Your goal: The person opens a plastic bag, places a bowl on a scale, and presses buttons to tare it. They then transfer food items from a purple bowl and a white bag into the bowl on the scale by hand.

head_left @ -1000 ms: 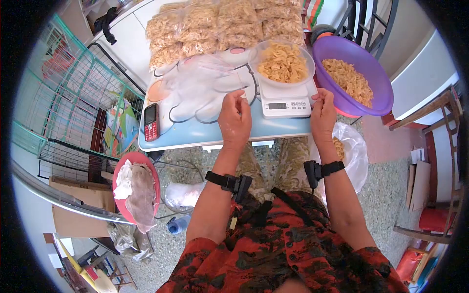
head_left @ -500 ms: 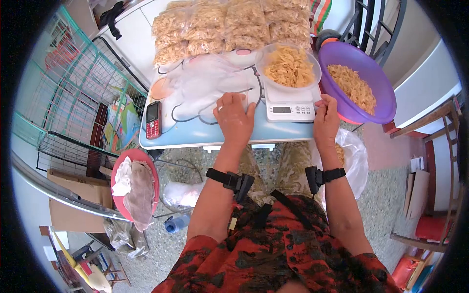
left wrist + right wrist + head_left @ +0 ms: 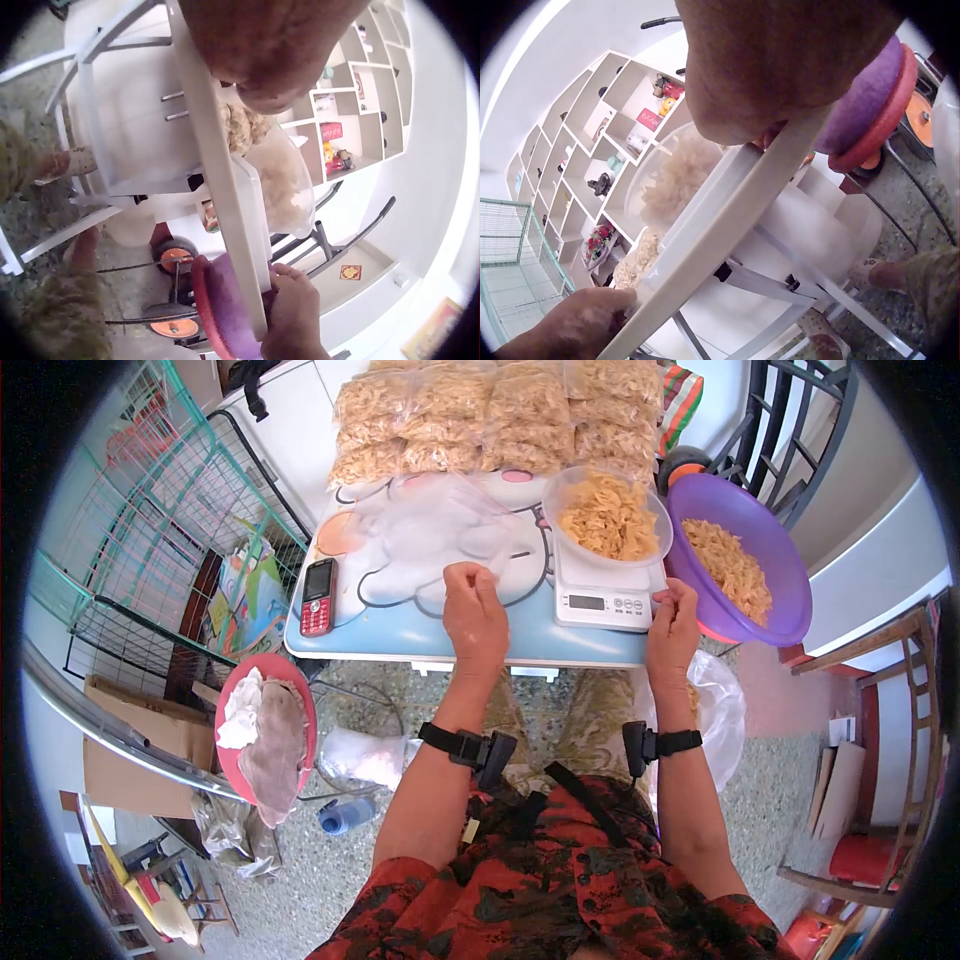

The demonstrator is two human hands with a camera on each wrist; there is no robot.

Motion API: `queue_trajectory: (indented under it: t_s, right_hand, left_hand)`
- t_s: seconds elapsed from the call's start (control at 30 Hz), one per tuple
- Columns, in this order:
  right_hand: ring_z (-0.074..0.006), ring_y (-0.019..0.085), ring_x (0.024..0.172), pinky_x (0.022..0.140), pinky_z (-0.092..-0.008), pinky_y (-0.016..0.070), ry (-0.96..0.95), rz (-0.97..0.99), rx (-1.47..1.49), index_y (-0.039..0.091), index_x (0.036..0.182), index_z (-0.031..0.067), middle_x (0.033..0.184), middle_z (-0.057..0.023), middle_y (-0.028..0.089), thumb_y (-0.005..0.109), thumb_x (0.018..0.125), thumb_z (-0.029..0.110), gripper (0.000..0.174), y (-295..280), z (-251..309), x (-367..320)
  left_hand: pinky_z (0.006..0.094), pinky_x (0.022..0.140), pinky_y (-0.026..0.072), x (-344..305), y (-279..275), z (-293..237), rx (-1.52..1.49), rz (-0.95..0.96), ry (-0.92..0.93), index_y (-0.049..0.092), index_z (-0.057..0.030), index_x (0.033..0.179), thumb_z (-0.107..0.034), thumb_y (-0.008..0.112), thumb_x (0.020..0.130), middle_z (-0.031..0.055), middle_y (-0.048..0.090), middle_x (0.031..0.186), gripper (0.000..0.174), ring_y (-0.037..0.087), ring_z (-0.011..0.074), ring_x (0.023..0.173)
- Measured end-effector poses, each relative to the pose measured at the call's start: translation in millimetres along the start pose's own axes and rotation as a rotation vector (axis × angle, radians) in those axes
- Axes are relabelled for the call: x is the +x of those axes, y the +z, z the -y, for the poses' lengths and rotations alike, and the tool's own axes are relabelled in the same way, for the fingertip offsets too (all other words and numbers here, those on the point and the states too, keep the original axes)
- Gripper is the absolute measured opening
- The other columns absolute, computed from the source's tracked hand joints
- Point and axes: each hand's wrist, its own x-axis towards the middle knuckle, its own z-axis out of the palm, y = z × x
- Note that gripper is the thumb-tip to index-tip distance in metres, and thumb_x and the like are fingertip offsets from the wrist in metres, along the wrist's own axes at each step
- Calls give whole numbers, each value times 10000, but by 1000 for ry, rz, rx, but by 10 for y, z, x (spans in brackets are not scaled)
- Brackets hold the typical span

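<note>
Table (image 3: 400, 632): bowl (image 3: 557, 512) set on scale (image 3: 590, 585)
Right hand (image 3: 672, 638): seen curled, bowl ahead, nearer
Left hand (image 3: 477, 622): curled too, bowl ahead-right, farther; either hand's hold can't be told

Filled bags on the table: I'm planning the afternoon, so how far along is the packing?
Already done, it seems: the filled bags stacked at the table's far side. In hand: a portion in the bowl on the scale, seemingly being weighed; the reading is too small to tell. Left: that portion, plus the loose pieces in the purple basin, probably for the flat clear bags.
</note>
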Motion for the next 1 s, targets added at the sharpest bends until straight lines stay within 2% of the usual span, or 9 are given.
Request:
queue_trajectory:
  t_s: [0.07, 0.27, 0.33, 0.47, 0.53, 0.63, 0.73, 0.83, 1.0]
  right_hand:
    - [-290, 652, 857, 803, -385, 514, -7, 2, -5, 517, 1207, 12, 932, -136, 648, 449, 987, 61, 235, -5, -3, 5]
    - [-252, 641, 865, 806, -356, 507, -29, -3, -16, 528, 1195, 18, 935, -115, 642, 448, 990, 53, 222, 14, -102, 2]
    - [-180, 612, 868, 828, -307, 491, -19, 3, -7, 548, 1172, 23, 944, -77, 625, 438, 991, 38, 213, 1, -36, -9]
    - [-217, 625, 872, 818, -337, 498, -35, -3, 2, 540, 1179, 18, 942, -99, 634, 441, 987, 47, 218, 11, -70, -12]
    - [-294, 659, 875, 791, -394, 515, -50, -3, -26, 526, 1201, 24, 940, -134, 656, 449, 993, 76, 228, 11, -69, -5]
    - [-178, 602, 859, 829, -304, 487, -17, -1, 2, 548, 1151, 10, 942, -83, 622, 438, 971, 25, 211, 9, -55, -3]
    - [-179, 601, 858, 829, -302, 484, -9, -3, -9, 550, 1142, 10, 940, -82, 622, 440, 967, 23, 207, 8, -54, -2]
    - [-304, 660, 867, 790, -393, 516, -53, -9, -41, 528, 1203, 26, 938, -140, 662, 460, 985, 71, 232, 15, -88, 4]
    - [-298, 656, 875, 795, -387, 516, -66, -5, -18, 524, 1204, 23, 947, -144, 656, 466, 981, 61, 234, 7, -79, -4]
  left_hand:
    - [360, 669, 469, 2, -12, 54, -62, -23, 8, 522, -12, 1046, -212, 515, 1023, 123, 610, 885, 201, 574, 212, 729]
    - [324, 665, 488, -11, -141, -171, -305, 24, -237, 548, 3, 1211, -230, 603, 989, 83, 595, 866, 327, 562, 140, 721]
    - [288, 638, 476, -19, -114, -76, -282, 23, -193, 587, -4, 1199, -228, 611, 987, 72, 596, 908, 310, 564, 118, 722]
    - [298, 657, 478, -11, -87, -33, -129, -34, 26, 658, -9, 1119, -214, 628, 974, 84, 565, 897, 253, 556, 164, 721]
    - [293, 655, 478, -8, -75, -6, -150, -13, -23, 667, -12, 1067, -208, 624, 975, 88, 560, 907, 220, 555, 168, 713]
    - [290, 649, 479, -3, -80, -20, -181, -2, -61, 652, -1, 1000, -218, 617, 982, 86, 568, 897, 221, 554, 156, 686]
    - [286, 610, 474, -5, -70, -27, -282, -14, -130, 600, 6, 928, -242, 604, 996, 76, 581, 848, 256, 544, 127, 640]
    - [278, 564, 469, -3, -137, -113, -381, 15, -244, 546, -5, 908, -255, 583, 1011, 64, 584, 785, 273, 534, 99, 602]
    - [266, 534, 470, -9, -144, -90, -495, 8, -235, 501, -20, 952, -223, 571, 1016, 53, 574, 753, 224, 528, 83, 590]
